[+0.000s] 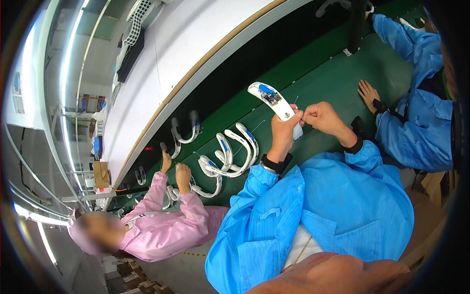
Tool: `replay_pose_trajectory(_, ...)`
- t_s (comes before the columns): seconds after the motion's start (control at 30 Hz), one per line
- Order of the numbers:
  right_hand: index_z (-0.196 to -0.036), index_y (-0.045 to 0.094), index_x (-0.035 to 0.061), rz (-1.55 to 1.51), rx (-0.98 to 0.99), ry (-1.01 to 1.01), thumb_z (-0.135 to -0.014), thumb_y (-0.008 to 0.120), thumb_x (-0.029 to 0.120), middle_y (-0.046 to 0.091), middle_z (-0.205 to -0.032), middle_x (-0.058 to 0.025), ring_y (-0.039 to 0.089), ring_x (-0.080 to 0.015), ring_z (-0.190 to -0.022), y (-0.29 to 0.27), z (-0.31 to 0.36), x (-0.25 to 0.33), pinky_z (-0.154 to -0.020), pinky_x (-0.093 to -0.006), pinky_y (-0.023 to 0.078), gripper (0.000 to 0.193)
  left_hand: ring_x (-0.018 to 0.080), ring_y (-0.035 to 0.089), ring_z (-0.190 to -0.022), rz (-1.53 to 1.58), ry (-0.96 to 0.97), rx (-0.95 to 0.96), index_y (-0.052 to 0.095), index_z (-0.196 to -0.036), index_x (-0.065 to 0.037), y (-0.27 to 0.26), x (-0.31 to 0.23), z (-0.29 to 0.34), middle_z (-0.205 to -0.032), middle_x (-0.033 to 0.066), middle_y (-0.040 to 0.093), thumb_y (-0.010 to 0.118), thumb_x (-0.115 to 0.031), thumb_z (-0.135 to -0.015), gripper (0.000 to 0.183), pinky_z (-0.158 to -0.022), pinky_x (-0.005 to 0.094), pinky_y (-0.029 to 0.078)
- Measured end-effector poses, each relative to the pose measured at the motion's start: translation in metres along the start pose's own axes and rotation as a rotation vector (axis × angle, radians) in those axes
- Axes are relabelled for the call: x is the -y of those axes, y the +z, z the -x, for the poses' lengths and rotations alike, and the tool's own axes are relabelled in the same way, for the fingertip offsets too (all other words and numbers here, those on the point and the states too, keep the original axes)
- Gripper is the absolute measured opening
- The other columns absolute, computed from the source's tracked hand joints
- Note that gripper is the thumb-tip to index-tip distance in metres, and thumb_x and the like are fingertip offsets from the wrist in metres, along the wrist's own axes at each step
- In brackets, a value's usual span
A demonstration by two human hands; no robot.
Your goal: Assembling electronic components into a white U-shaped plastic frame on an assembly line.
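My left hand [283, 133] is closed around a white curved plastic housing [283, 109] and holds it up over the green bench. Inside the housing's far end lie a small circuit board [272, 97] and a blue part [265, 89], perhaps a battery. Beside the left thumb, my right hand [323, 118] is closed in a pinch at the housing's near edge. Whatever its fingertips hold is too small to name. A thin wire [296, 101] sticks out beyond the left fingers.
Several white U-shaped housings with blue parts [240, 147] lie on the green bench [313, 81] to my left. A person in pink [169, 215] handles similar pieces there. At my right, another person's hand [368, 96] rests on the bench. A white shelf [181, 44] runs along the back.
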State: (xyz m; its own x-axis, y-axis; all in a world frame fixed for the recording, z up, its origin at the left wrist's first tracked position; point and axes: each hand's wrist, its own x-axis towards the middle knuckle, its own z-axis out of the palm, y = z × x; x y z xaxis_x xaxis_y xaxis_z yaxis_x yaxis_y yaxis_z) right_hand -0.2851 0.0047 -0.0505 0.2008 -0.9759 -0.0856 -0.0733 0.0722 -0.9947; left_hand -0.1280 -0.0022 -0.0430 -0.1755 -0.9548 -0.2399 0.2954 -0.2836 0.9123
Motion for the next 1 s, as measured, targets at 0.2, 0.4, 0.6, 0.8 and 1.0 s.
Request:
replay_pose_trajectory(0.2,-0.069,0.064,0.0048,0.496,-0.17,-0.249,-0.076,0.06,0.011,0.053,-0.052,-0.0103,0.051,-0.0176,-0.043,0.005,0.009,-0.002,-0.046,-0.0308,0.04,0.011,0.0174,0.06,-0.065,0.042,0.011,-0.005,0.051,-0.102,0.003,0.004,-0.001,0.004,-0.084,0.0101,0.059,0.065,0.001,-0.079,0.027,-0.059,0.0294,0.051)
replay_pose_trajectory(0.4,-0.073,0.064,0.0031,0.225,-0.22,-0.245,-0.08,0.06,0.009,0.054,-0.051,-0.0047,0.051,-0.0097,-0.045,0.008,0.017,-0.012,-0.045,-0.0247,0.039,0.011,0.019,0.059,-0.065,0.178,-0.016,-0.02,0.049,-0.097,0.0,0.005,-0.002,0.001,-0.082,0.0099,0.057,0.063,0.004,-0.078,0.024,-0.06,0.0322,0.051)
replay_pose_trajectory(0.6,-0.076,0.064,0.0001,-0.257,-0.067,-0.063,-0.083,0.061,0.008,0.055,-0.055,0.0009,0.049,-0.0037,-0.048,-0.008,0.016,-0.013,-0.044,-0.0198,0.035,0.011,0.0195,0.058,-0.07,0.371,-0.105,-0.034,0.046,-0.1,-0.006,-0.002,-0.006,-0.006,-0.082,0.0089,0.056,0.062,0.002,-0.079,0.028,-0.063,0.035,0.051)
replay_pose_trajectory(0.8,-0.075,0.061,0.0008,-0.275,-0.116,-0.044,-0.083,0.061,0.007,0.052,-0.052,0.0023,0.042,-0.0023,-0.042,-0.014,0.027,0.007,-0.039,-0.0198,0.029,0.01,0.0189,0.057,-0.077,0.415,-0.108,0.03,0.049,-0.099,-0.008,-0.002,-0.018,-0.014,-0.089,0.0089,0.056,0.06,-0.006,-0.085,0.018,-0.075,0.0385,0.051)
replay_pose_trajectory(1.0,-0.072,0.059,0.0013,-0.226,-0.111,0.007,-0.082,0.059,0.005,0.048,-0.049,0.0042,0.039,-0.0015,-0.04,-0.017,0.048,0.017,-0.038,-0.0204,0.026,0.01,0.0169,0.055,-0.077,0.63,-0.118,-0.069,0.051,-0.09,-0.007,-0.007,-0.036,-0.03,-0.09,0.0085,0.055,0.056,-0.021,-0.092,0.015,-0.083,0.0369,0.049)
